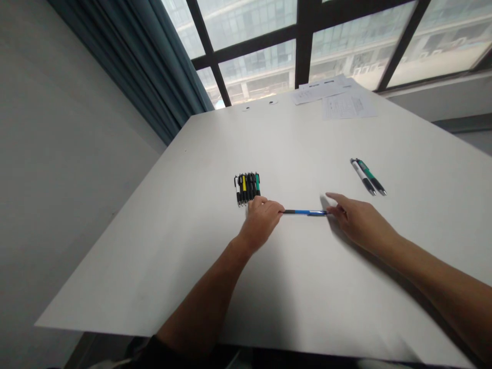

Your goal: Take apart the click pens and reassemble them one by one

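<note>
A blue pen (306, 212) lies crosswise on the white table (192, 241), held between both hands. My left hand (262, 219) is curled, pinching the pen's dark left end. My right hand (357, 218) grips the right end with thumb and fingers, its forefinger stretched out. Just behind my left hand lies a tidy row of several pens (247, 187), black, yellow, white and green, side by side. Two more pens (368, 176), one white and one green, lie together to the right, beyond my right hand.
Sheets of paper (338, 97) lie at the table's far edge by the window. A blue curtain (154, 66) hangs at the back left. A grey wall runs along the left of the table. The table's near edge is close to my body.
</note>
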Available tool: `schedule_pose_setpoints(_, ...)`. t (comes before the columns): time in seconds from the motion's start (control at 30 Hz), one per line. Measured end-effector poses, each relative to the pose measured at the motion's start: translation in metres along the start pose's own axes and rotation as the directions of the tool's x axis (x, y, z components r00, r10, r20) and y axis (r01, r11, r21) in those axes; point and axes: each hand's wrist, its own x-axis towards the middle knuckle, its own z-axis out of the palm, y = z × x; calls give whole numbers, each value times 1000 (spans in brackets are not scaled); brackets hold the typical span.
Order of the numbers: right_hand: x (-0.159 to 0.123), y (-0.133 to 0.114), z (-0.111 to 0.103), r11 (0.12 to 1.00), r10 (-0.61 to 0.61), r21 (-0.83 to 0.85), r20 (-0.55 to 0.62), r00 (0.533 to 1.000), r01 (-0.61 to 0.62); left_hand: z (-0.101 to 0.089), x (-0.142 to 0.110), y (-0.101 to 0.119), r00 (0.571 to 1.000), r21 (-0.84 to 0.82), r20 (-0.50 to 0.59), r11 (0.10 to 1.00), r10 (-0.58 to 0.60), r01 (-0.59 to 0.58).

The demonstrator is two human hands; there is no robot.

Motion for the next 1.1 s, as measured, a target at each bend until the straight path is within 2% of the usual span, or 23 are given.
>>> schedule_pose_setpoints(0.1,2,0,-8,995,-62,83,25,998,60,-2,-4,3,999,-257,-33,966,-18,9)
schedule_pose_setpoints(0.2,0,1,-15,972,3,235,66,998,-18,-1,-5,4,989,-470,-55,877,-140,98)
schedule_pose_setpoints(0.27,-3,1,-17,921,68,371,148,987,-119,2,-5,4,966,-608,-36,773,-256,182)
schedule_pose_setpoints(0.37,-8,-2,-15,800,112,554,243,964,-232,4,-5,3,919,-796,28,548,-392,258)
schedule_pose_setpoints(0.43,-10,-5,-13,738,123,632,218,968,-236,5,-4,1,887,-858,80,422,-455,294)
schedule_pose_setpoints(0.53,-9,-7,-12,715,135,677,111,985,-174,3,-2,-2,847,-878,154,322,-509,353)
schedule_pose_setpoints(0.63,-9,-6,-12,739,158,658,40,987,-145,2,-1,-3,830,-882,206,269,-519,388)
schedule_pose_setpoints(0.77,-11,-1,-11,767,172,627,10,985,-140,1,0,-1,823,-887,243,225,-514,403)
schedule_pose_setpoints(1.1,-8,-2,-9,831,194,527,29,981,-180,2,2,0,825,-885,246,230,-509,405)
